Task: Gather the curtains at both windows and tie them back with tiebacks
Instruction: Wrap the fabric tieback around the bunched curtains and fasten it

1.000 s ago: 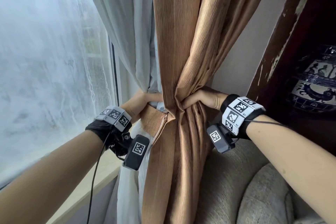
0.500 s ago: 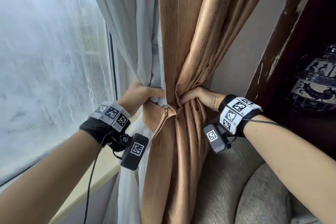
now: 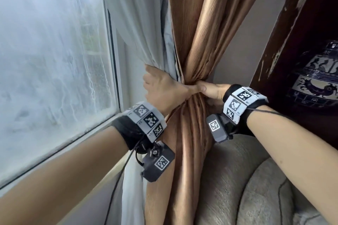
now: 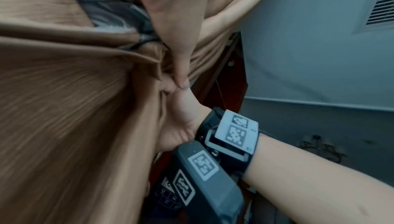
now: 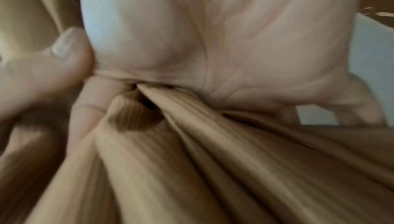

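A brown ribbed curtain [image 3: 193, 38] and a white sheer curtain [image 3: 139, 23] hang bunched together beside the window. My left hand [image 3: 164, 87] wraps round the bunch from the window side, its thumb across the front. My right hand [image 3: 210, 91] grips the same pinch point from the right, and the two hands touch. The left wrist view shows my left thumb [image 4: 181, 69] pressing brown folds [image 4: 64, 126] against my right hand [image 4: 181, 123]. Gathered brown pleats [image 5: 213, 160] run under my right palm [image 5: 192, 42] in the right wrist view. No tieback shows clearly; the hands cover the waist.
Fogged window glass [image 3: 54, 60] and its sill [image 3: 91, 133] fill the left. A grey upholstered chair [image 3: 237, 179] sits low right, close under my right arm. A dark wooden cabinet [image 3: 292, 33] holding a blue-and-white vase [image 3: 318, 78] stands right of the curtains.
Both hands have risen along the bunch. My left hand has swung over the front until its thumb meets my right hand. The brown band seen under my left hand earlier is now hidden.
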A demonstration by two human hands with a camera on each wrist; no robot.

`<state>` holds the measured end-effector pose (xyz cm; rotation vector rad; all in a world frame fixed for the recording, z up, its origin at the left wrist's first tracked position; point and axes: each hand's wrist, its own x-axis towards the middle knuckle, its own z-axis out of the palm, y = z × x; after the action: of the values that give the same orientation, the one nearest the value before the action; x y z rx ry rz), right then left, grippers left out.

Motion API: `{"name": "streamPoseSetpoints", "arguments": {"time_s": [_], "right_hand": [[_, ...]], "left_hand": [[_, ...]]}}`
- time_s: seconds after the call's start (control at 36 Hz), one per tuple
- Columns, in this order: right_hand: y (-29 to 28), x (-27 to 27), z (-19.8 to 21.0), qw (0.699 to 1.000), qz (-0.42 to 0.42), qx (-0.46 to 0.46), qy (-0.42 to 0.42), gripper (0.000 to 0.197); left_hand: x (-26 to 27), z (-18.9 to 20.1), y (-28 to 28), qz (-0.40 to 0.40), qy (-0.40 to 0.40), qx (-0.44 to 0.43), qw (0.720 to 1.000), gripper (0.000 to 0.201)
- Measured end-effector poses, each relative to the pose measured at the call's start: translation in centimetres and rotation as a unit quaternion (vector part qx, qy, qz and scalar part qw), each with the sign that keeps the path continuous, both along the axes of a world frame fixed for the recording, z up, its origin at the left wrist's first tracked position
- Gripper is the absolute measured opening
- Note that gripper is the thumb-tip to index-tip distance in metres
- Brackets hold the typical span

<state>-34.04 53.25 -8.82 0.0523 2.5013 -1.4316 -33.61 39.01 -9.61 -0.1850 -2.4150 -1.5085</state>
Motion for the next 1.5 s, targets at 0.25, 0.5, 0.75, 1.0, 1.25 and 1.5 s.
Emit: {"name": "streamPoseSetpoints", "arguments": {"time_s": [0.25,0.5,0.75,1.0,1.25,1.5], "right_hand": [[0.5,1.0,-1.4,0.989,-0.1,-0.104,0.041,0.033],[-2.4,0.8,-1.1,0.92,-0.011,0.358,0.158,0.064],[0.7,0.5,-2.2,0.992,-0.045,-0.103,0.053,0.036],[2.3,-0.7,-3.9,0.981,-0.165,-0.013,0.1,0.052],[2.4,-0.5,-3.1,0.976,-0.142,0.106,0.129,0.044],[3.5,-0.4,-2.1,0.965,-0.254,-0.057,0.004,0.025]], "left_hand": [[-1.0,0.3,0.9,0.002,-0.028,-0.003,1.0,0.15],[-0.5,1.9,3.5,0.127,-0.034,-0.069,0.989,0.183],[-2.0,1.5,2.2,0.101,-0.003,-0.044,0.994,0.15],[-2.2,1.2,2.3,0.122,0.005,-0.035,0.992,0.146],[-1.9,1.2,2.1,0.114,0.002,-0.04,0.993,0.146],[-1.9,1.3,1.9,0.11,-0.015,-0.026,0.993,0.15]]}}
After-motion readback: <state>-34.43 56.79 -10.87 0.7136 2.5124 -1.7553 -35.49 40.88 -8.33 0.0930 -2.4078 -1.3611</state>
